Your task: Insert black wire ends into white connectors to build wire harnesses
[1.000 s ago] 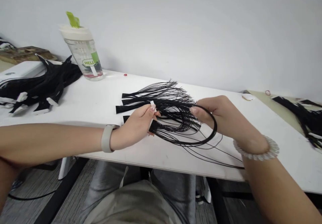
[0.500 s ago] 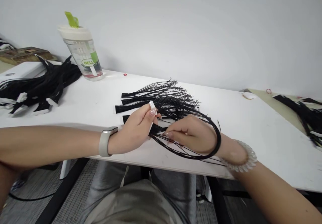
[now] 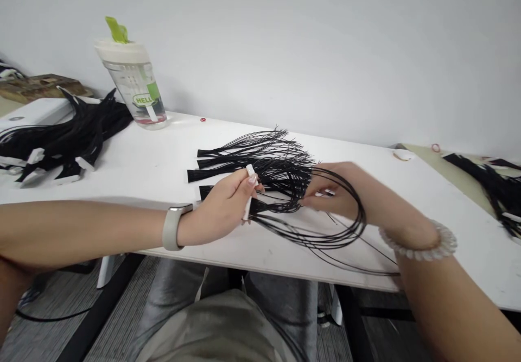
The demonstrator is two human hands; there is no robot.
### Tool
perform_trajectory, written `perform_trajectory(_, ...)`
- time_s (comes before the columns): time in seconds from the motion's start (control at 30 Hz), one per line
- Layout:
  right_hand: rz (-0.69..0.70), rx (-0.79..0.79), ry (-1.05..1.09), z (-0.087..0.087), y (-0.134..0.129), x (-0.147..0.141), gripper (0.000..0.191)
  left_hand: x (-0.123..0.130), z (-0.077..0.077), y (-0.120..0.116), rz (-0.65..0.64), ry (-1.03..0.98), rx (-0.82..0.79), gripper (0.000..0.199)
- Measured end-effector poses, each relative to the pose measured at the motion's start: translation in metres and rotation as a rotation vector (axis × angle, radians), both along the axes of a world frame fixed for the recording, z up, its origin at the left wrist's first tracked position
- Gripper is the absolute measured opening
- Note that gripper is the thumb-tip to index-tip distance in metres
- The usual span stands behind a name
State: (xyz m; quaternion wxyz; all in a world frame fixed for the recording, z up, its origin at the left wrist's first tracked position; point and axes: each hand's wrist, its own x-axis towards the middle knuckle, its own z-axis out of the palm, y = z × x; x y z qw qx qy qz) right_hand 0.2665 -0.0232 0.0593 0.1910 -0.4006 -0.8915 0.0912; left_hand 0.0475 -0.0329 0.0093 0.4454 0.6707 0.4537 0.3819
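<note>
My left hand (image 3: 228,199) is closed on a white connector (image 3: 248,204) with many thin black wires coming out of its right side. The wires (image 3: 317,240) curve in a wide loop to the right and back around my right hand. My right hand (image 3: 331,191) pinches some of these wires with thumb and fingertips. Behind and partly under my hands, several black wire bundles (image 3: 222,161) lie on the white table (image 3: 175,156), their flat ends to the left and loose ends fanned rightward.
A clear bottle (image 3: 136,88) with a green spout stands at the back left. Beside it lies a pile of black harnesses (image 3: 81,128) with white connectors. More black bundles (image 3: 480,180) lie at the far right. A small red ring (image 3: 202,119) is near the wall.
My right hand has moved right and slightly away from me, drawing wires apart from the bundle. The wire loop looks wider and more spread. My left hand has turned the connector a little.
</note>
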Motion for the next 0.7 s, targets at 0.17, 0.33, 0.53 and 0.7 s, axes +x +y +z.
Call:
perform_trajectory(0.17,-0.344,0.231,-0.002,0.012,0.002,0.016,0.011,0.000,0.001,0.000,-0.010,0.058,0.101,0.033)
perform_trajectory(0.33,-0.480,0.271,0.410,0.007,0.012,0.017,0.009,-0.003,-0.001,-0.001,-0.034,0.106,0.208,0.032)
perform_trajectory(0.53,-0.455,0.025,1.234,0.015,0.030,0.042,0.031,-0.003,0.000,-0.001,-0.054,0.110,0.212,0.032)
perform_trajectory(0.7,-0.341,-0.038,0.942,0.009,0.012,0.016,0.033,-0.003,0.000,0.000,-0.106,0.108,0.209,0.033)
